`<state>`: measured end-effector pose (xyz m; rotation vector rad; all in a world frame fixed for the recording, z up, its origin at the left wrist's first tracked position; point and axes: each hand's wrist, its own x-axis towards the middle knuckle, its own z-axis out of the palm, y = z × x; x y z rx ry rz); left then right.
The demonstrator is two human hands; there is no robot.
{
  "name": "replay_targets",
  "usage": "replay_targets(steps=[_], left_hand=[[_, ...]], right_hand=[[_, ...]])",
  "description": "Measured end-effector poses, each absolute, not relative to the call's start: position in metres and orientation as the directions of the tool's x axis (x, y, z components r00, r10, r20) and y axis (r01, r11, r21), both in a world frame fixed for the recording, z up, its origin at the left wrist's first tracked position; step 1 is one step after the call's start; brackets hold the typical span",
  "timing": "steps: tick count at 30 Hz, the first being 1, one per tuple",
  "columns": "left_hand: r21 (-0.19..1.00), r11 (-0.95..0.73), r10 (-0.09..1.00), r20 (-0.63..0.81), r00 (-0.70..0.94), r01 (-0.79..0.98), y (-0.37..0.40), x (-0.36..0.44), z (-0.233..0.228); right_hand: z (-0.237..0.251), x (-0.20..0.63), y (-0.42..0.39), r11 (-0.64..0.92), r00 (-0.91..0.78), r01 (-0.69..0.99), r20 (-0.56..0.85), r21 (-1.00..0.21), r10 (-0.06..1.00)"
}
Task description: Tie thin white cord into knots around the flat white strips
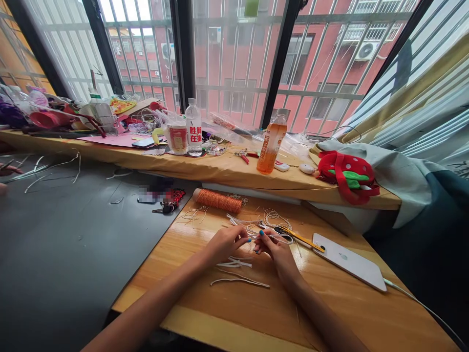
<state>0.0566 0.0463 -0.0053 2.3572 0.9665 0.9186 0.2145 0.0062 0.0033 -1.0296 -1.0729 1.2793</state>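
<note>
Above the wooden table, my left hand (226, 242) and my right hand (277, 250) meet with their fingertips nearly touching. My right hand pinches a white cord (287, 238), which loops out to the right past the fingers. The left thumb and forefinger are pressed together at the cord's near end; the exact grip is too small to see clearly. Short pieces of white cord (240, 264) lie below the hands, with a thinner strand (240, 280) nearer me. Behind the fingers are a coil of thin cord (276, 218) and a yellow-handled tool (302, 238), its tip partly hidden.
An orange thread spool (219, 200) lies at the table's back edge. A white phone (348, 263) with a cable is at right. Keys (168, 207) rest on the grey table (73, 254). Bottles, including an orange drink (272, 144), stand on the sill. Another person's hand shows far left.
</note>
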Motion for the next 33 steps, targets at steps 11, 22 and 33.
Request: replay_targets(steps=[11,22,33], left_hand=[[0.609,-0.616,0.781,0.393,0.485,0.499,0.046,0.058,-0.007],[0.759,-0.560,0.791,0.371,0.486,0.332,0.050,0.058,-0.005],[0.713,-0.616,0.763,0.435,0.478,0.334,0.051,0.055,-0.002]], right_hand=[[-0.009,0.211,0.008,0.123,0.150,-0.050,0.114,-0.991,0.982],[-0.001,0.209,0.004,0.083,0.042,-0.163,0.077,-0.983,0.996],[0.000,0.208,0.004,0.065,0.046,-0.181,0.058,-0.981,0.997]])
